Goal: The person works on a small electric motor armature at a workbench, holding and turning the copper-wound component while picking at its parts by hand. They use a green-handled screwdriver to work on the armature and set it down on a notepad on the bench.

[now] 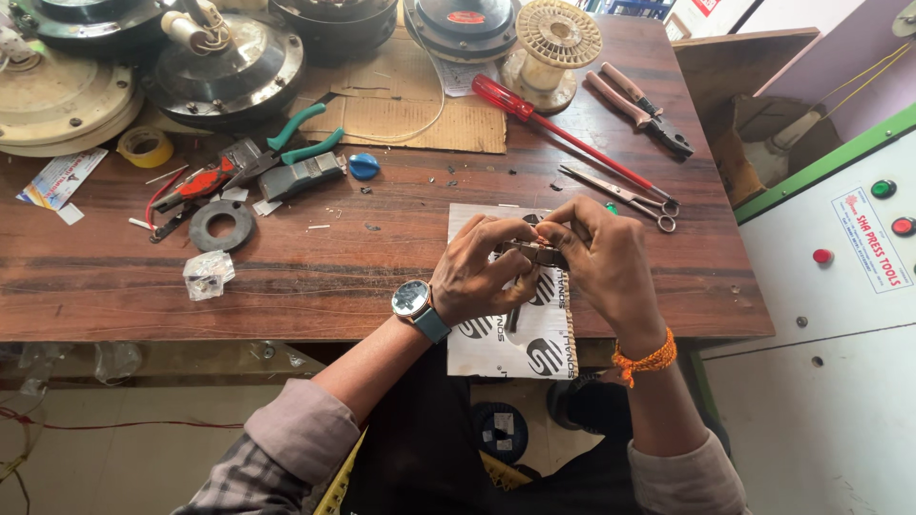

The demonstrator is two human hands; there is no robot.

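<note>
While over the printed sheet, left hand and right hand together pinch small metal part; scissors near.

One head-worn camera looks steeply down from above the person's seat, facing forward across the scratched brown wooden workbench. It sits close over the bench's near edge, its far edge reaching the frame's top.

Both hands, left hand & right hand, pinch small metal part over printed sheet on wooden table.
</note>
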